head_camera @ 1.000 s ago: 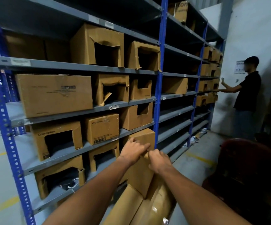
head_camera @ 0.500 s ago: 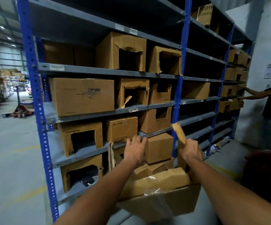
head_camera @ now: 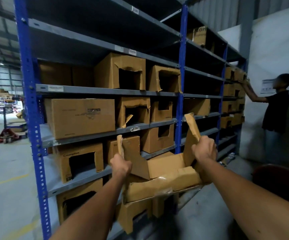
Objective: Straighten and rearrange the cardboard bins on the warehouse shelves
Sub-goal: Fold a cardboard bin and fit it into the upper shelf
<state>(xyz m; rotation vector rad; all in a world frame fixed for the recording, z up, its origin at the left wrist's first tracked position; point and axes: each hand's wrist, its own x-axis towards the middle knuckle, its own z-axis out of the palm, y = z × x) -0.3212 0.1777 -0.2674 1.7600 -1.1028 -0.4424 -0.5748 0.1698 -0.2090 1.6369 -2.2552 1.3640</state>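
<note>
I hold a worn open cardboard bin (head_camera: 164, 184) in the air in front of the lower shelves. My left hand (head_camera: 121, 164) grips its left flap, which stands upright. My right hand (head_camera: 204, 149) grips the tall right flap. The bin's front wall is crumpled and has tape on it. Behind it, the blue and grey shelving (head_camera: 105, 90) holds several cardboard bins with cut-out fronts, such as the Crompton bin (head_camera: 78, 160), and a closed carton (head_camera: 79, 116).
A blue upright (head_camera: 181, 84) stands just behind the held bin. Another person (head_camera: 275, 110) reaches into the shelves at the far right. A dark red object (head_camera: 278, 181) sits low on the right. A pallet jack (head_camera: 6, 134) stands on the floor at left.
The bin has come up out of the low shelf area and its flaps have been spread apart. My hands moved apart, each now gripping a side flap. The view has swung left.
</note>
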